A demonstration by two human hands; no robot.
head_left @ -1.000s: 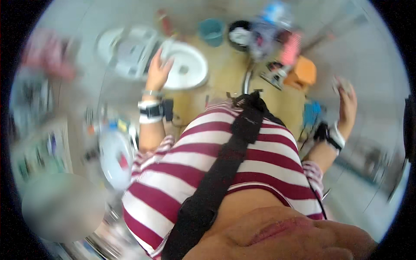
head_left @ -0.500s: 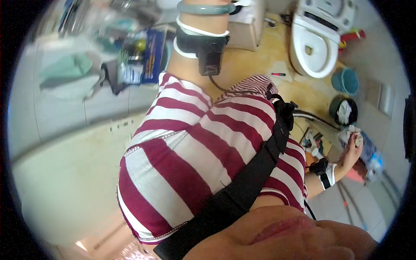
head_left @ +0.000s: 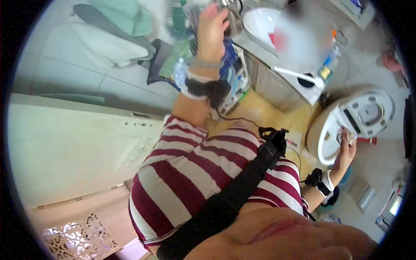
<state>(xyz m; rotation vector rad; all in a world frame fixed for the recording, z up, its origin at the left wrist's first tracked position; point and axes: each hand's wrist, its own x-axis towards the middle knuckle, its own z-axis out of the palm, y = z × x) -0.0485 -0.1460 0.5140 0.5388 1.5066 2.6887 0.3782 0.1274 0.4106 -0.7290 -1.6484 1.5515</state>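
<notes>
My left hand [head_left: 211, 38] is raised near the rack at the top, beside clear glassy items [head_left: 229, 15]. Its fingers look apart, with nothing visible in them, though motion softens the detail. In my right hand [head_left: 346, 151] is a crumpled whitish wad [head_left: 345, 136], gripped in the fingertips; whether it is cloth or paper I cannot tell. From this angle the wad overlaps the white toilet [head_left: 328, 145], whose lid stands up. Both wrists wear a black device on a white band.
A white basin [head_left: 260, 24] tops a cabinet [head_left: 277, 82] right of my left hand. Towels [head_left: 112, 43] hang on the tiled wall at left. A pale door [head_left: 78, 147] stands at my left. Behind my right wrist, a blue bucket [head_left: 346, 175] partly shows.
The view has swung toward the basin and rack. My left hand has come into view at the top. My right hand, still gripping the wad, now appears over the toilet instead of by the bins.
</notes>
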